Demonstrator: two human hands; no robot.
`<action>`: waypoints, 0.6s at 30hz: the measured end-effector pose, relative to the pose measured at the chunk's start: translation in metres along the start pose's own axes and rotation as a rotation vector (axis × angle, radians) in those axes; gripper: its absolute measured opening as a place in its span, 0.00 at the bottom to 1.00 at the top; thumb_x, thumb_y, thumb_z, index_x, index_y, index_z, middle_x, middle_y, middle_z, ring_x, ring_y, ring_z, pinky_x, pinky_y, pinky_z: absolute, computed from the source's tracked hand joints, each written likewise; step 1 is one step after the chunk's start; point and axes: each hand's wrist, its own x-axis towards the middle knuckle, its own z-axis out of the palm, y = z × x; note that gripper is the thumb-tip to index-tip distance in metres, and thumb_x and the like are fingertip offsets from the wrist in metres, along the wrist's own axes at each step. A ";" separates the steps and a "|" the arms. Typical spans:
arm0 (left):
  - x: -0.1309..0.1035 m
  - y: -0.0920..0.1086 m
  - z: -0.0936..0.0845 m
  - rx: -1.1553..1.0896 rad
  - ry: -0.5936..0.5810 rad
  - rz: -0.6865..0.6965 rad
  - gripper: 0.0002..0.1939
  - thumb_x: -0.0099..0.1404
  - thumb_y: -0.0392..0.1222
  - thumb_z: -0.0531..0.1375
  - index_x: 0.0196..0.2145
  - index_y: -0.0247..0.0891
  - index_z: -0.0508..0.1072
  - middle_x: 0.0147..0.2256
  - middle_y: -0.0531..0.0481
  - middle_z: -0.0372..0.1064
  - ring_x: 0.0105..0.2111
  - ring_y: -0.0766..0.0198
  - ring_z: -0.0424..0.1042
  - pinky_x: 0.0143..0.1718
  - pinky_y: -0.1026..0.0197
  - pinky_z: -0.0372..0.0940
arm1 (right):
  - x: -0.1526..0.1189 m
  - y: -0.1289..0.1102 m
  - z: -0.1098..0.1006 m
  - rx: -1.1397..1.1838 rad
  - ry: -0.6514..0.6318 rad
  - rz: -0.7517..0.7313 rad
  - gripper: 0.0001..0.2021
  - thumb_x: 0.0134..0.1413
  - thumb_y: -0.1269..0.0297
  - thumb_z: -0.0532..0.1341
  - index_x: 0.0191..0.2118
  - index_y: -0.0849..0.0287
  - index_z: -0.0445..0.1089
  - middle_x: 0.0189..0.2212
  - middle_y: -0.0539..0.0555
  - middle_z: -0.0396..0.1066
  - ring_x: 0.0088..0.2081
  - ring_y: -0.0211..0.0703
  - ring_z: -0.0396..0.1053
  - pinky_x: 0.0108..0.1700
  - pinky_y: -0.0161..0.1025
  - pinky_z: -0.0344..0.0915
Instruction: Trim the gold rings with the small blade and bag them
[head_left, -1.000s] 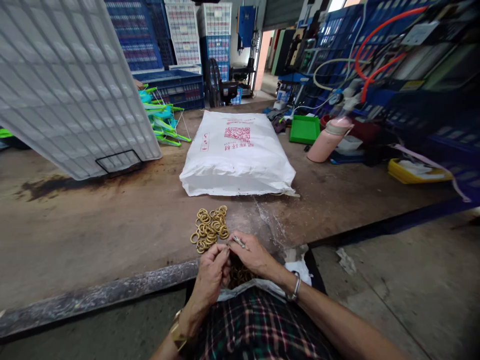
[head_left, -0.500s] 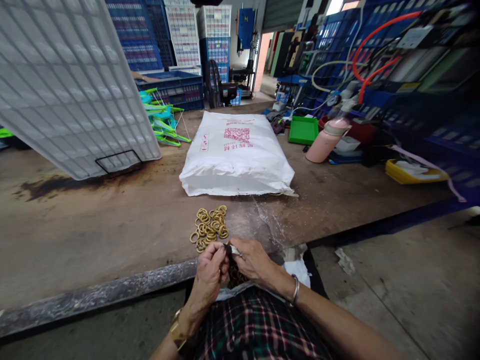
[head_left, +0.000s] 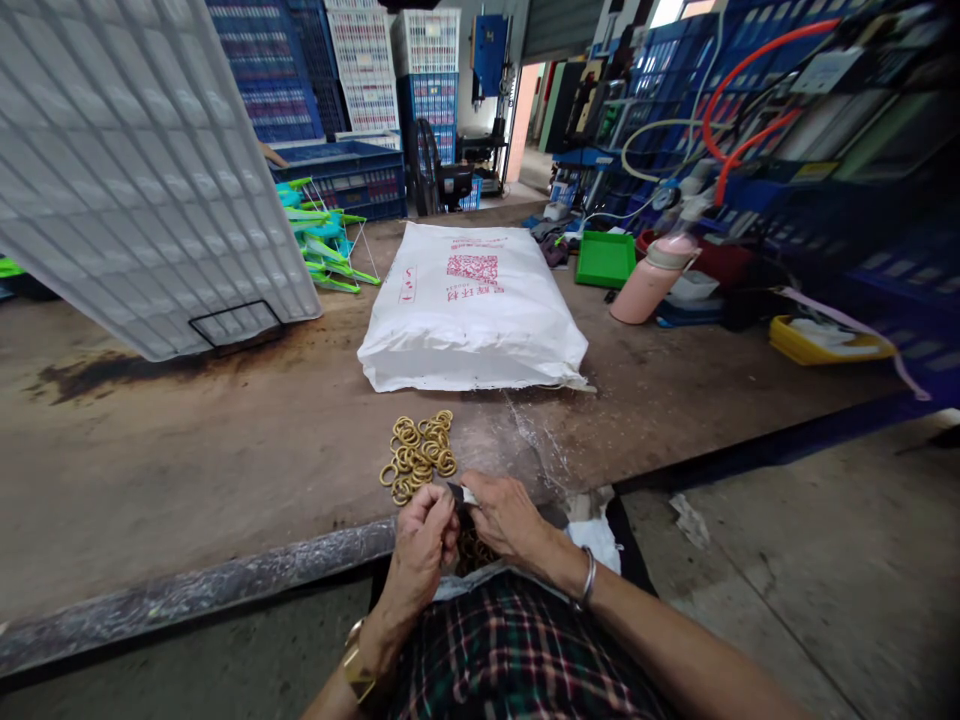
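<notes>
My left hand is closed in a pinch near the table's front edge; what it grips is too small to make out. Close beside it on the right, my right hand is wrapped round a small dark blade with a pale handle, its tip pointing at the left fingers. Just beyond the hands lies a loose pile of brass-coloured rings on the table. More rings, darker, show below and between the hands, in a pale cloth or bag on the lap.
A full white sack lies on the wooden table. At left leans a white ribbed crate, beside green plastic pieces. To the right are a green tray, a pink bottle and a yellow tray.
The blade in my right hand has tilted slightly and more of it shows. Both hands have otherwise hardly moved, and the rings on the table lie as before.
</notes>
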 end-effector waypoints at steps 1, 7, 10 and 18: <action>0.000 -0.001 -0.001 0.010 -0.003 0.008 0.19 0.53 0.54 0.61 0.24 0.38 0.59 0.17 0.61 0.56 0.13 0.77 0.51 0.11 0.74 0.45 | 0.000 0.000 0.000 0.008 -0.008 -0.014 0.12 0.46 0.75 0.50 0.36 0.61 0.65 0.27 0.53 0.69 0.25 0.38 0.61 0.29 0.35 0.48; 0.001 -0.006 -0.007 0.053 -0.016 0.037 0.17 0.56 0.54 0.59 0.25 0.38 0.59 0.17 0.61 0.56 0.13 0.77 0.51 0.12 0.73 0.46 | -0.001 -0.002 -0.001 0.026 -0.010 -0.037 0.11 0.45 0.75 0.49 0.35 0.61 0.64 0.27 0.53 0.69 0.26 0.38 0.61 0.29 0.35 0.48; 0.003 -0.008 -0.008 0.068 -0.014 0.054 0.17 0.56 0.54 0.58 0.25 0.39 0.59 0.17 0.61 0.56 0.13 0.77 0.51 0.12 0.73 0.47 | -0.001 -0.005 -0.004 0.016 -0.021 0.004 0.12 0.46 0.76 0.48 0.36 0.62 0.64 0.26 0.53 0.68 0.25 0.38 0.60 0.29 0.35 0.48; -0.006 -0.007 -0.004 0.062 -0.017 0.058 0.19 0.55 0.55 0.59 0.23 0.39 0.58 0.15 0.62 0.53 0.12 0.77 0.49 0.12 0.72 0.45 | 0.002 0.001 -0.003 -0.018 -0.120 -0.021 0.10 0.47 0.74 0.49 0.36 0.62 0.64 0.26 0.54 0.68 0.24 0.37 0.59 0.28 0.35 0.48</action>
